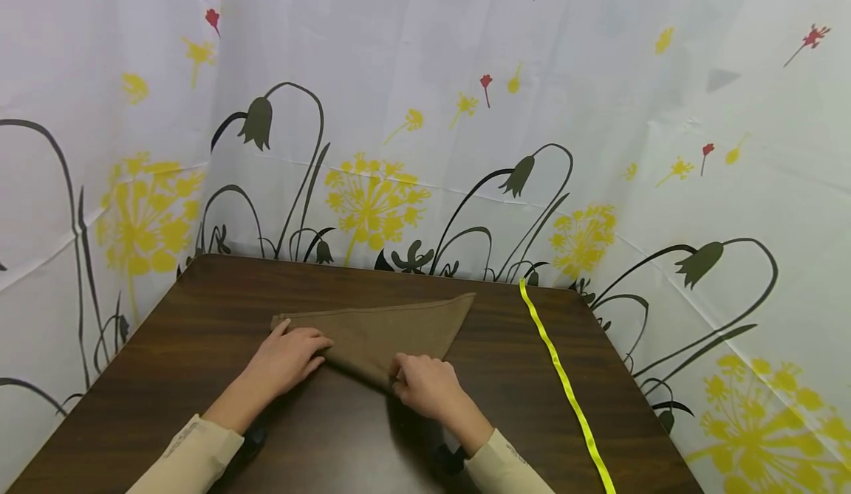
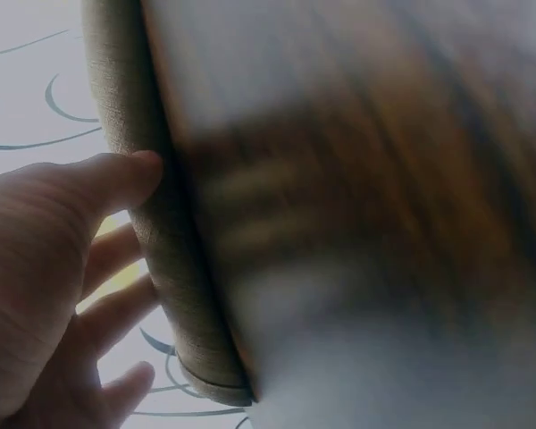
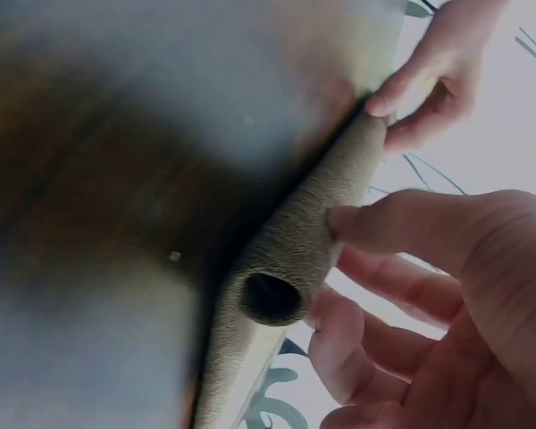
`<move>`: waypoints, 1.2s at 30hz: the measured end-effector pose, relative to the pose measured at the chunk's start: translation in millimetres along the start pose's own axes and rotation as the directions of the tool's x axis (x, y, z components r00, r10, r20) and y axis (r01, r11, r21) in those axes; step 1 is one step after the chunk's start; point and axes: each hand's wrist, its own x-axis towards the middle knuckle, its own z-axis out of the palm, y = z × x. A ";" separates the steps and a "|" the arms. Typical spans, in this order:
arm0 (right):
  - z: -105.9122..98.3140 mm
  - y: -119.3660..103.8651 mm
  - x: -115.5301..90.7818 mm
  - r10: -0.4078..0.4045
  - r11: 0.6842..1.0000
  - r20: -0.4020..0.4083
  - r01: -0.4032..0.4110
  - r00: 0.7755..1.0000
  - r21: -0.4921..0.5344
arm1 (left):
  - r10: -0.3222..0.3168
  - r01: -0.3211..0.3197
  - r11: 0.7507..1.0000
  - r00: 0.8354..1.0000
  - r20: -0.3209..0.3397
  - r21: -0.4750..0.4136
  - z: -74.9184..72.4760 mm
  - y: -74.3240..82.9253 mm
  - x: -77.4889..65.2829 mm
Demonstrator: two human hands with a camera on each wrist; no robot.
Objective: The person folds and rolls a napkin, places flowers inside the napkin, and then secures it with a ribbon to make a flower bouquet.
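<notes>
A brown cloth (image 1: 392, 331) lies on the table, with a wide triangular part spreading toward the back right. Its near edge is rolled into a tube (image 3: 290, 241), whose dark hollow end shows in the right wrist view. My left hand (image 1: 289, 357) holds the left part of the roll, thumb (image 2: 138, 179) on the near side and fingers beyond it. At the roll's right end, my right hand (image 1: 425, 383) grips the cloth with curled fingers, its thumb (image 3: 357, 223) pressed against the roll.
A bright yellow tape strip (image 1: 565, 383) runs along the right side of the dark wooden table (image 1: 319, 442). Behind the table hangs a white curtain (image 1: 412, 58) printed with flowers, close against the back edge.
</notes>
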 end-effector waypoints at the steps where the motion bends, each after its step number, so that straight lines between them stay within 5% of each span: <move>1: 1.1 -0.3 -0.6 0.002 1.000 0.001 -0.002 1.000 -0.007 | 0.003 -0.003 1.000 1.000 -0.002 0.010 1.2 -0.8 0.3; 9: 6.4 -4.6 -4.3 0.010 0.996 -0.017 -0.011 1.000 -0.088 | -0.008 0.006 1.000 0.998 0.070 0.031 -7.3 2.4 0.7; 17: -1.5 2.8 -8.8 0.014 0.998 0.024 -0.012 1.000 -0.061 | -0.016 0.026 0.998 0.984 0.176 -0.052 -26.5 16.1 -5.2; 25: -4.8 12.1 -12.4 -0.007 1.000 0.032 0.007 0.999 0.000 | 0.013 -0.013 1.000 0.997 0.075 0.002 -22.5 20.4 -12.4; 36: 1.0 16.4 -17.6 0.004 1.000 0.000 -0.004 1.000 -0.006 | 0.017 -0.014 0.998 0.998 0.065 -0.055 -21.6 21.1 -10.4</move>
